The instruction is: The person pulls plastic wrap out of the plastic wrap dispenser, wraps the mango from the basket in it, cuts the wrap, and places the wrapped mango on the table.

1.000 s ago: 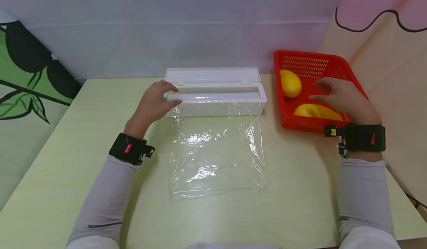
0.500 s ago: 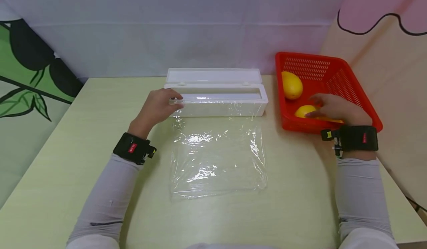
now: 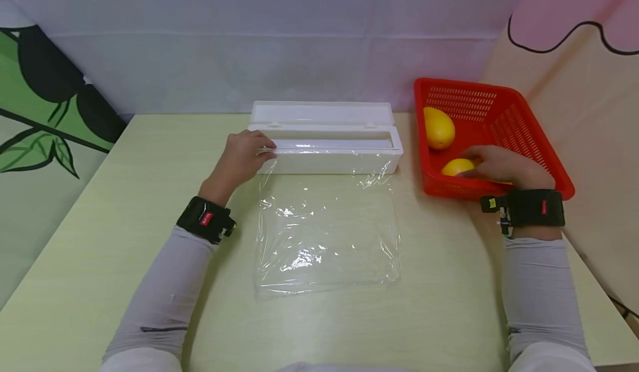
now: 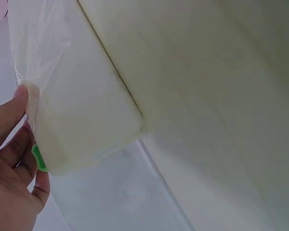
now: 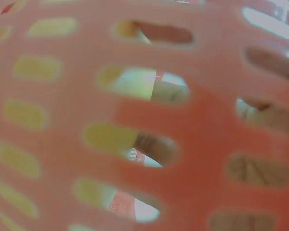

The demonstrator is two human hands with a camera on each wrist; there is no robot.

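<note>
A white cling film dispenser (image 3: pixel 334 164) stands at the back of the table with its lid raised. Clear cling film (image 3: pixel 324 233) runs from it over the front and lies spread on the table. My left hand (image 3: pixel 242 158) pinches the film at the dispenser's left front edge; in the left wrist view the thumb lies over the film, beside a small green piece (image 4: pixel 39 157). Inside the red basket (image 3: pixel 541 144), my right hand (image 3: pixel 506 167) grips a yellow fruit (image 3: pixel 456 166), mostly hidden by hand and rim. The right wrist view looks through the basket's slotted wall.
Another yellow fruit (image 3: pixel 439 128) rests against the basket's left wall. A pale cloth wall (image 3: pixel 309 67) closes off the back of the table (image 3: pixel 359 327), and a printed curtain hangs on the right.
My right hand has lowered into the basket and taken hold of the nearer fruit. My left hand has come down to the dispenser's front edge and closed on the film, whose creases have shifted.
</note>
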